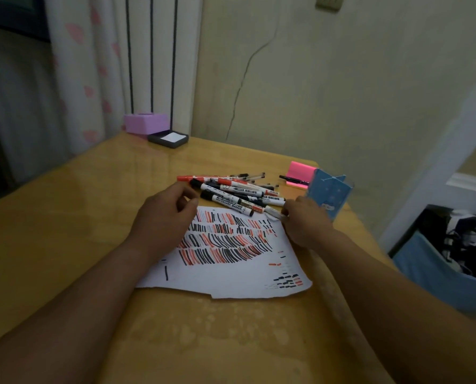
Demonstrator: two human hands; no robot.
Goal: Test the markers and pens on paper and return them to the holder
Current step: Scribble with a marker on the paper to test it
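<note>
**Q:** Head view, what are you getting?

**A:** I'm looking down at the table. The right hand is pinching a thin clear pen by one end. It's doing that at the top right edge of the paper, just in front of the blue holder. The left hand is resting on the paper's top left part, fingers curling in beside the pile of markers and pens. Whether it's gripping anything, I can't tell.

**Q:** Progress?

**A:** I'm judging the testing well along, since red and black strokes are filling rows over most of the sheet. The returning is looking barely begun. Everything is lying loose in the pile behind the paper, and I'm seeing nothing sticking out of the holder. One black pen is lying apart on the pink sticky notes.

**Q:** Any text?

**A:** I'm reading "WHITEBOARD MARKER" on the nearest black-capped marker; the other labels are blurring out, and I'm not making out any brand
</note>
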